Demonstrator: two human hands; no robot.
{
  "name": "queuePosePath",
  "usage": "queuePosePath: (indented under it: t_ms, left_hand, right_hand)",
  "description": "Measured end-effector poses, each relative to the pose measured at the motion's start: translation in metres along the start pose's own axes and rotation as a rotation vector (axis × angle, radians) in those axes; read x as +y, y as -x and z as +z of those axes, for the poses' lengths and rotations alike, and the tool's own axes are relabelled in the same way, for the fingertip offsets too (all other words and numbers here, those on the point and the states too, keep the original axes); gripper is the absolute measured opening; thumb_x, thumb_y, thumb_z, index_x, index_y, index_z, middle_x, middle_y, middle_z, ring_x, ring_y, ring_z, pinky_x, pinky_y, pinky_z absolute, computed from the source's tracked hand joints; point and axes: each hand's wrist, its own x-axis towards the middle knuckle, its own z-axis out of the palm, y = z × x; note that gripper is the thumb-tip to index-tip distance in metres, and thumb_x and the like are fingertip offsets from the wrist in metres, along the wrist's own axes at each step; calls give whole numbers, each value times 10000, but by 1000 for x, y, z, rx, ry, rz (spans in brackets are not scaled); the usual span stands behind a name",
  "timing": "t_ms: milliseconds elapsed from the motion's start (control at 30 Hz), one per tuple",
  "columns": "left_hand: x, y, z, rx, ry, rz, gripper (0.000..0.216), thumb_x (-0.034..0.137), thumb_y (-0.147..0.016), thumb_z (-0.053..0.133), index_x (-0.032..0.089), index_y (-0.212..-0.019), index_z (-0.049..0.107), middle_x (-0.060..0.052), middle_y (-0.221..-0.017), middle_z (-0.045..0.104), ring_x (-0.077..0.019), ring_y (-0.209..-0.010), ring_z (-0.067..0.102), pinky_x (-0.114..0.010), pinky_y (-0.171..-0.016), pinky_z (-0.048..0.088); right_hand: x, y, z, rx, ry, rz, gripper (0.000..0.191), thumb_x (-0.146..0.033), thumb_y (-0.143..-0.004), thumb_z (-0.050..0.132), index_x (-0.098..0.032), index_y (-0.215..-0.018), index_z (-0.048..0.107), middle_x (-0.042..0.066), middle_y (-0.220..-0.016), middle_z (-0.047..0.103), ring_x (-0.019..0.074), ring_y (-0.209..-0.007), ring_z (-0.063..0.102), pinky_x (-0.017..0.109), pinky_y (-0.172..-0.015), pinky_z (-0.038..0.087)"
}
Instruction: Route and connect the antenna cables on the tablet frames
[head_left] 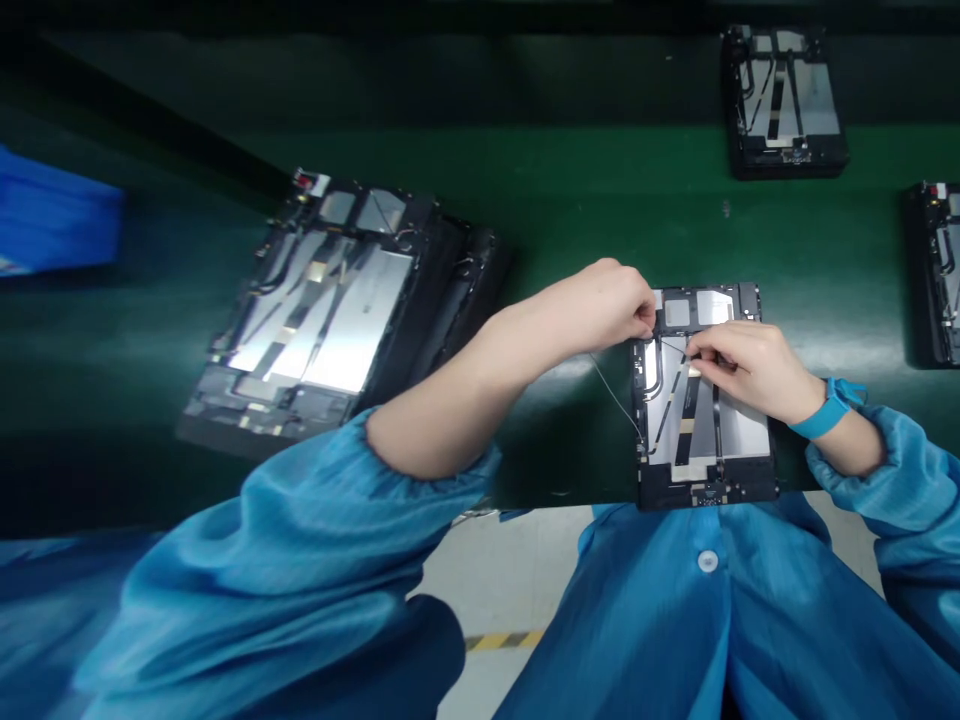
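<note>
An opened tablet (739,420) lies at the table's front edge, its silver plate, black flat cables and circuit parts bared. My left hand (615,298) is closed in a pinch over its upper left corner. Close by, my right hand (754,362) pinches above the middle of the plate, a blue band round that wrist. A thin dark strand stretches between the two sets of fingertips. From the tablet's left edge a thin wire (616,398) bows outward and passes out of sight under my left wrist. Both sets of fingertips partly hide what they grip.
To the left stands a blurred stack of opened tablets (375,320). More lie at the back right, one stack (817,100) far off and another tablet (930,280) cut by the frame. A blue bin (60,215) sits at far left on the green table (555,220).
</note>
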Motion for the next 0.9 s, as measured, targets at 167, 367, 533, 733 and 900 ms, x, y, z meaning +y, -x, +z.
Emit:
queuePosePath:
  t_ms: [167, 367, 533, 733, 900]
  left_hand:
    - [-1, -7, -1, -49, 7, -25, 199, 106, -800, 654, 204, -664, 762, -18, -678, 741, -172, -644, 637, -288, -652, 413]
    - [-8, -6, 2, -7, 87, -29, 144, 151, -806, 694, 222, -732, 795, -1, -744, 777, -173, -717, 686, -274, -720, 474]
    - [5, -10, 4, 13, -40, -40, 230, 51, -774, 615, 198, -663, 752, -38, -689, 732, -192, -676, 654, -296, -684, 471]
    - [30, 9, 2, 71, -148, -126, 203, 84, -874, 592, 161, -767, 746, -100, -837, 747, -265, -820, 714, -346, -767, 526]
    - [80, 32, 28, 114, -33, -305, 255, 220, -975, 554, 75, -1085, 732, -194, -1080, 745, -322, -964, 743, -403, -842, 592]
  right_hand:
    - [3, 1, -10, -62, 11, -119, 163, -152, -1015, 590, -200, -1007, 746, 25, -825, 742, 159, -731, 649, 297, -751, 516]
    - [4, -1, -13, -86, -11, -122, 114, -176, -1011, 632, -186, -987, 744, 8, -779, 708, 136, -671, 600, 278, -705, 503]
    - [4, -1, -16, -147, -24, -108, 122, -168, -992, 629, -201, -957, 742, 12, -780, 709, 143, -693, 605, 288, -725, 510]
    - [7, 5, -28, 132, -75, 81, 59, -267, -910, 770, -223, -884, 740, -11, -749, 714, 127, -624, 569, 272, -637, 486]
    - [18, -1, -27, 247, 57, 208, 54, -194, -867, 741, -220, -913, 730, -20, -751, 713, 135, -639, 586, 279, -669, 483]
